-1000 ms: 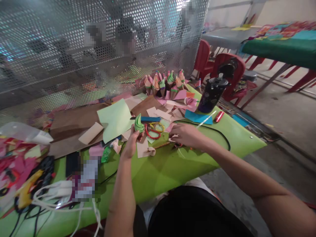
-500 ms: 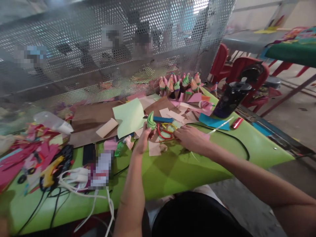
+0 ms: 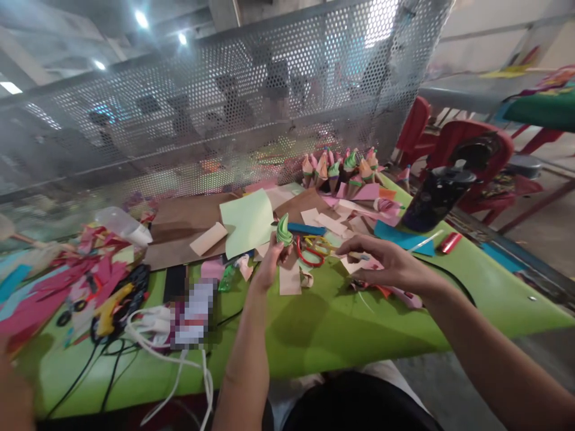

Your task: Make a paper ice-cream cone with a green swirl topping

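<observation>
My left hand (image 3: 271, 258) is closed around the lower part of a small green swirled paper ice-cream cone (image 3: 283, 231), holding it upright. Just right of it lie red-handled scissors (image 3: 309, 254) and a yellow-handled tool (image 3: 321, 243). My right hand (image 3: 389, 263) hovers low over paper scraps (image 3: 351, 266), thumb and fingers apart. A small whitish item (image 3: 359, 256) shows between its fingers; whether they touch it I cannot tell. A beige paper piece (image 3: 290, 280) and a small curled scrap (image 3: 306, 279) lie below the scissors.
Several finished paper cones (image 3: 335, 170) stand at the back by a perforated metal screen (image 3: 188, 131). A dark tumbler (image 3: 438, 200) is at right. A yellow glue gun (image 3: 112, 308), white cables (image 3: 153, 326) and pink scraps (image 3: 90, 287) crowd the left of the green table (image 3: 323, 335).
My right hand has moved right, away from the scissors, and its fingers have spread over the scraps. My left hand keeps the green cone. The view has tilted upward.
</observation>
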### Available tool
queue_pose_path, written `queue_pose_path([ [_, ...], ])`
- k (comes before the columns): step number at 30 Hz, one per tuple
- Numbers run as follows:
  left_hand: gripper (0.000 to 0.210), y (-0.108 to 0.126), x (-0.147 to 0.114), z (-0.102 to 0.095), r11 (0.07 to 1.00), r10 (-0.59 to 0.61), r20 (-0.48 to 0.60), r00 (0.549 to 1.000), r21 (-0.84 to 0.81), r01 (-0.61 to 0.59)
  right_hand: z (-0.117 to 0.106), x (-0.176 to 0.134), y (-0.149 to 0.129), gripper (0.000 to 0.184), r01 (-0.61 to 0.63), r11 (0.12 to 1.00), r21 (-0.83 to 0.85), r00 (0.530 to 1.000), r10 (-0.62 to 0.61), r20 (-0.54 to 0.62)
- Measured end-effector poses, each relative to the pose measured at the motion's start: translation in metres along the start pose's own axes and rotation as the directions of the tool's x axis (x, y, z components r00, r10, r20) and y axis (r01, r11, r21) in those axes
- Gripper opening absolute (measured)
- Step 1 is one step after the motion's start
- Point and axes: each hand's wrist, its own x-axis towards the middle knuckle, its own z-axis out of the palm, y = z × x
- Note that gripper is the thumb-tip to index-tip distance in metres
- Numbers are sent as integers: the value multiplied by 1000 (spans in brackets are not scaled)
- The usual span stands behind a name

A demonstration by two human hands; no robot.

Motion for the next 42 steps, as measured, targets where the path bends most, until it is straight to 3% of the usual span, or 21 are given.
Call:
queue_pose_path([
  [4, 24, -3, 1, 0, 998, 13, -8, 1000, 60, -13, 13, 5, -7, 19, 74, 993, 93, 956, -44, -291],
  [7, 23, -3, 0, 1, 996, -4, -6, 1000, 86, 5, 22, 13, -9, 22, 130, 979, 155, 927, -64, -371],
  [12, 25, -2, -3, 3, 993, -33, -17, 999, 110, 34, 29, 23, -9, 23, 205, 961, 185, 916, -122, -383],
  [22, 24, -1, -4, 5, 992, -45, -25, 999, 114, 47, 33, 28, -12, 19, 233, 952, 198, 923, -153, -353],
  [42, 30, -3, -6, 3, 991, -6, 25, 1000, 134, 3, 30, 33, -16, 27, 202, 963, 178, 940, -140, -313],
])
